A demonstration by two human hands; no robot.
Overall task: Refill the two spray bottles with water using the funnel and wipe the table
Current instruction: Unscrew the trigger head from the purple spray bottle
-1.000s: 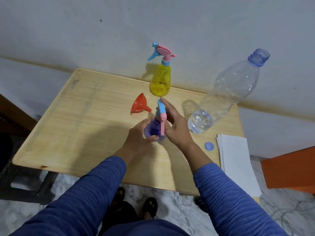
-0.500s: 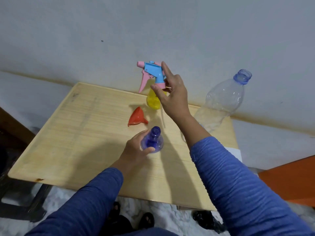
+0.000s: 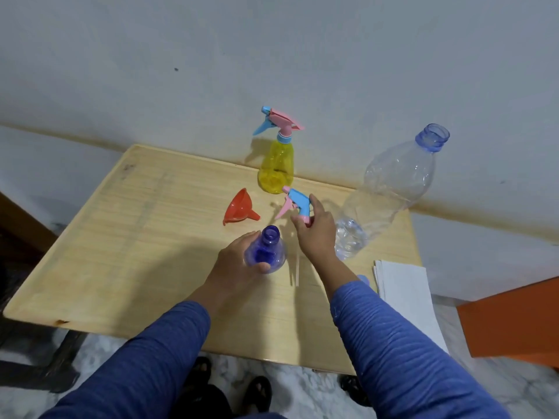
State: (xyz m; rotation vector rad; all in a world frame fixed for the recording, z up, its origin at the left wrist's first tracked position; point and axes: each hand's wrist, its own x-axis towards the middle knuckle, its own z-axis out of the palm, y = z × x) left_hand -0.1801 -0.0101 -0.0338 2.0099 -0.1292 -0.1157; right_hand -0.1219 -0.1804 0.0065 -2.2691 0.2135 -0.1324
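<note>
Gripping the open blue bottle (image 3: 265,255), left hand (image 3: 239,264); right hand (image 3: 316,234) pinches its sprayer head (image 3: 298,205).

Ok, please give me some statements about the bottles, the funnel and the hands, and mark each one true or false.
1. The blue spray bottle has its neck open, with no spray head on it. True.
2. The right hand holds the funnel. False: it holds the blue and pink spray head; the red funnel lies on the table untouched.
3. The yellow spray bottle has its spray head on. True.
4. The big clear water bottle is capped. False: its mouth is open.
5. The left hand rests flat on the table. False: it grips the blue spray bottle.
</note>
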